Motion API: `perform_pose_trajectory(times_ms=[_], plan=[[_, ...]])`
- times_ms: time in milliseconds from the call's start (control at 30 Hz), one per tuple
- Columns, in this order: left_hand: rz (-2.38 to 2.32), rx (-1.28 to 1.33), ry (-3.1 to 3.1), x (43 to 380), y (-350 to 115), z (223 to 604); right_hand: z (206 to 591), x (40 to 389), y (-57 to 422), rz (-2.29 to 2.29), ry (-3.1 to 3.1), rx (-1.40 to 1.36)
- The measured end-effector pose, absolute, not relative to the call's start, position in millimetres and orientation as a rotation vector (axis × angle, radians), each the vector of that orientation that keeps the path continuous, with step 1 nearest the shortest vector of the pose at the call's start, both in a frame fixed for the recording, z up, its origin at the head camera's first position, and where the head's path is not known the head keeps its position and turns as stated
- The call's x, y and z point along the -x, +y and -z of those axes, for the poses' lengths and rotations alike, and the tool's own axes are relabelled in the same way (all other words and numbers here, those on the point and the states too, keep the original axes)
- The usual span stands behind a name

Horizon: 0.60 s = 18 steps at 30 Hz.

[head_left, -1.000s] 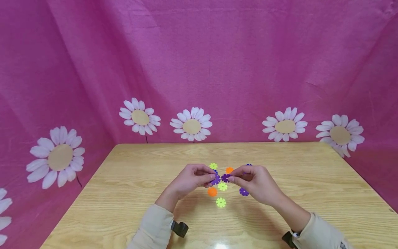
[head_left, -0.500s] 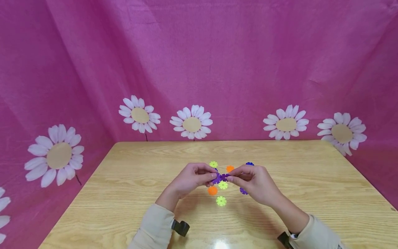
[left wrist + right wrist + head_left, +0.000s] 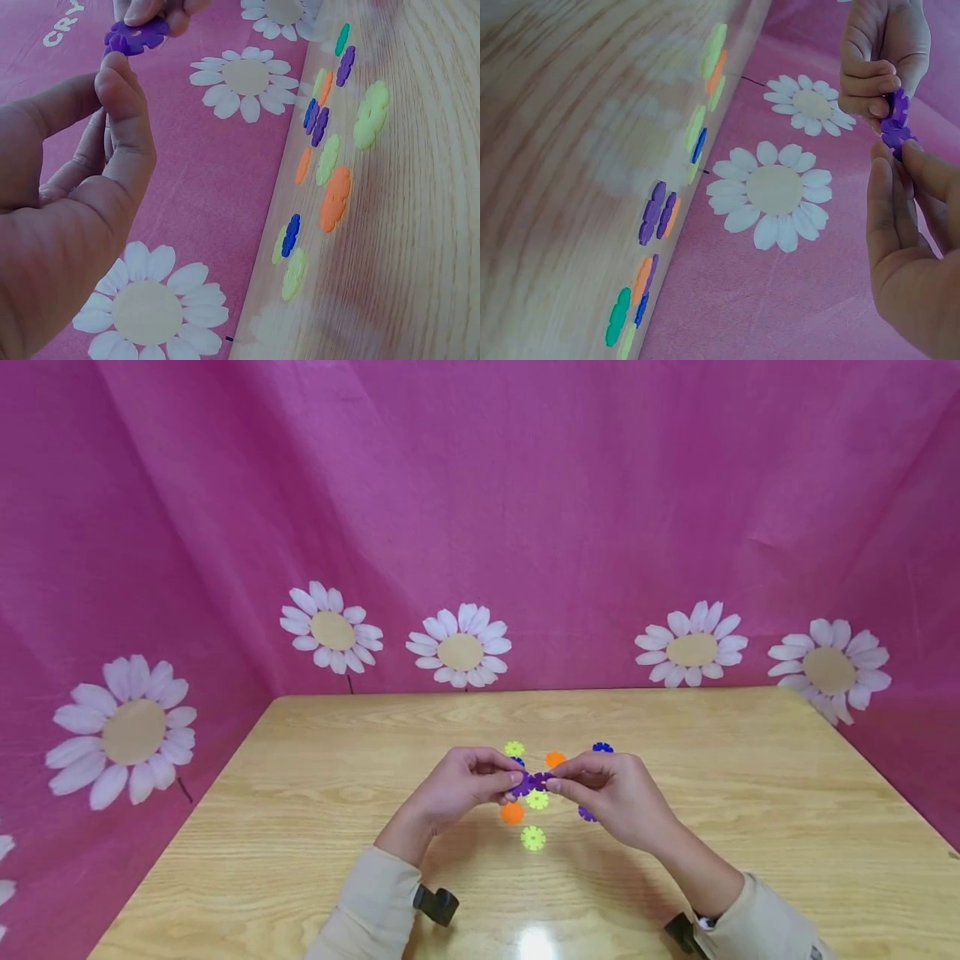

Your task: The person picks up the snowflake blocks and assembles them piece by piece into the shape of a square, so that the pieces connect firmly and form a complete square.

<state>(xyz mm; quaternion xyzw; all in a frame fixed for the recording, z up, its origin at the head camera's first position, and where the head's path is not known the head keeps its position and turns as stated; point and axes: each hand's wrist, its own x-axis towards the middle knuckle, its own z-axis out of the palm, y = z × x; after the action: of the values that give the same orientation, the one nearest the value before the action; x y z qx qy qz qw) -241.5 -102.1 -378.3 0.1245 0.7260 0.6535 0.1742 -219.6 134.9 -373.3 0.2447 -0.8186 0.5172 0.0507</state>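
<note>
My left hand [image 3: 461, 789] pinches a purple notched disc [image 3: 521, 787], a flat flower-shaped linking piece, between thumb and fingers. Just to its right, my right hand [image 3: 626, 797] pinches a second purple notched disc [image 3: 540, 781]. Both are held up above the table, edge to edge and at an angle to each other. In the right wrist view, the left hand's disc [image 3: 901, 106] meets the right hand's disc [image 3: 898, 139]; whether the notches are fully slotted cannot be seen. Fingertips hide part of each disc.
Loose notched discs lie on the wooden table [image 3: 337, 760] below and around the hands: yellow-green [image 3: 533, 838], orange [image 3: 512, 812], blue [image 3: 602, 747] and purple [image 3: 587, 813]. A green disc [image 3: 343, 39] shows in the left wrist view. Pink daisy-print cloth [image 3: 570, 527] hangs behind the table.
The right hand's disc has moved left from a small gap until the two purple discs meet. Both hands keep their pinch. The head view has shifted slightly.
</note>
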Motion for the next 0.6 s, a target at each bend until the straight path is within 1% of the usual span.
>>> perform_pose_trajectory(times_ms=[233, 600], plan=[[-1.88, -0.294, 2.05, 240.7, -102.7, 377.5, 375.7, 221.1, 131.8, -1.526, -2.446, -0.765], [-1.894, -0.279, 2.024, 241.9, -99.2, 380.7, 382.7, 220.7, 128.6, -1.462, -2.4, -0.797]])
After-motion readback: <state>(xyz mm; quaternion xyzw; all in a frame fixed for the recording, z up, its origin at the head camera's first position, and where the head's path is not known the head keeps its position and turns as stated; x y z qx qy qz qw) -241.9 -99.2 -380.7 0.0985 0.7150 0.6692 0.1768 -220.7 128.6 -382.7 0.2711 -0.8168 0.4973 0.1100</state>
